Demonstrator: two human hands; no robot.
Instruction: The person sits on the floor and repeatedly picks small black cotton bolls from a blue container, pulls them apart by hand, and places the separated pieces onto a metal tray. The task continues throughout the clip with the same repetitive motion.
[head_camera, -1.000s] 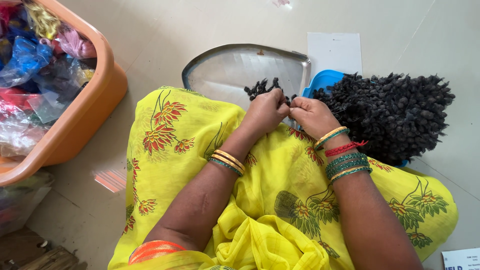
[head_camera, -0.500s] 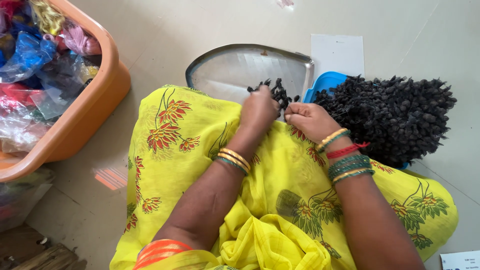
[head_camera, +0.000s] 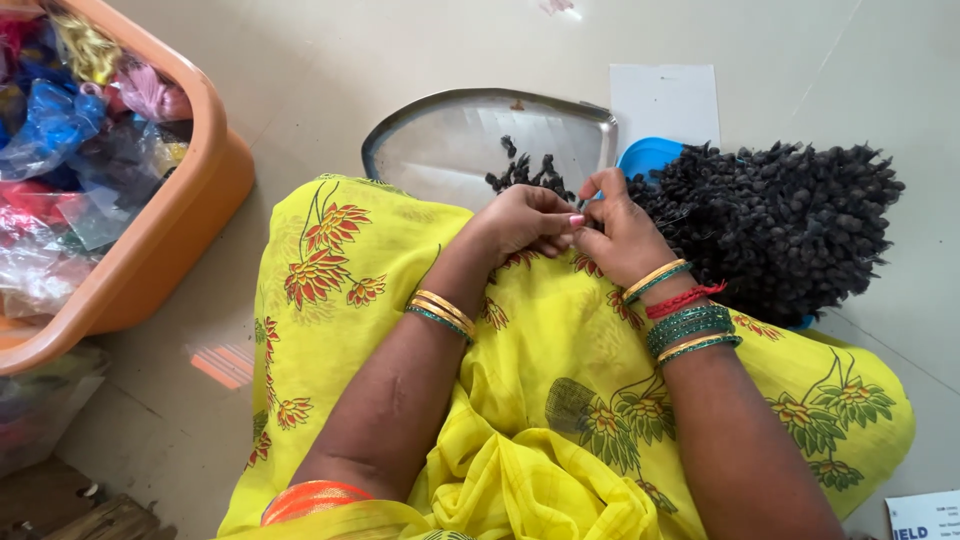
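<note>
We sit on a pale floor (head_camera: 400, 60). Our left hand (head_camera: 525, 222) and right hand (head_camera: 620, 235) pinch one dark curl together. Few curls (head_camera: 525, 172) lie on the metal tray (head_camera: 420, 140); a big curl heap (head_camera: 780, 225) waits beside it.

Head camera, looking steeply down over the lap

The single view comes from the person's head and faces down and slightly forward, so both forearms enter from the bottom edge and run up to the left hand (head_camera: 525, 222) and right hand (head_camera: 618, 232), which meet just above the frame's middle. It sits close: the yellow cloth (head_camera: 560, 400) over the knees fills most of the lower half. Beyond the hands lies the floor (head_camera: 400, 50), with a steel tray (head_camera: 440, 150) straight ahead, a dark pile (head_camera: 780, 225) to the right, and an orange tub (head_camera: 180, 240) cut off by the left edge. No second view shares the scene.
</note>
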